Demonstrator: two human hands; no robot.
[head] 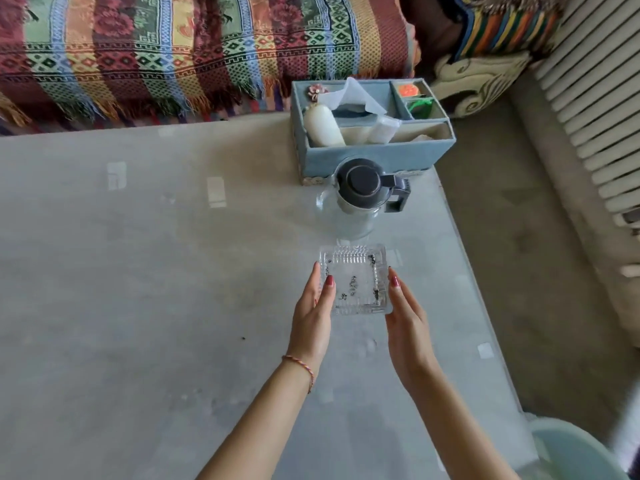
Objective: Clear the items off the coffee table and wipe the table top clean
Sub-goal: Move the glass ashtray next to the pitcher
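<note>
A square clear glass ashtray (355, 277) with dark ash specks in it sits on the grey glass-topped coffee table (138, 271). My left hand (313, 306) is pressed against its left side, thumb on the rim. My right hand (407, 313) is against its right side, thumb at the rim. Just behind the ashtray stands a clear glass kettle (360, 199) with a dark lid and handle. Further back is a blue organizer box (370, 133) holding tissues, a white bottle and small items.
A striped woven blanket covers the sofa (173, 53) behind the table. The table's right edge runs beside a beige floor and a white radiator (595, 98). A pale green stool (571, 452) shows at the lower right. A small dark speck (243, 338) lies on the tabletop.
</note>
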